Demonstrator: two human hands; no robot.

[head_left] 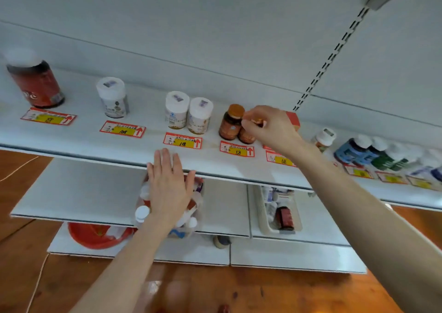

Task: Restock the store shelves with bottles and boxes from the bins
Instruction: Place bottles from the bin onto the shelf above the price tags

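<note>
2 amber bottles (231,122) upright on shelf (148,150)

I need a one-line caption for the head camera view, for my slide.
Right hand sets a second brown bottle beside the first on the shelf; left hand hovers open.

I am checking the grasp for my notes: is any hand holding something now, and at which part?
The right hand grips a small amber bottle by its orange cap, on the shelf beside a matching amber bottle. The left hand is open and flat, holding nothing.
</note>
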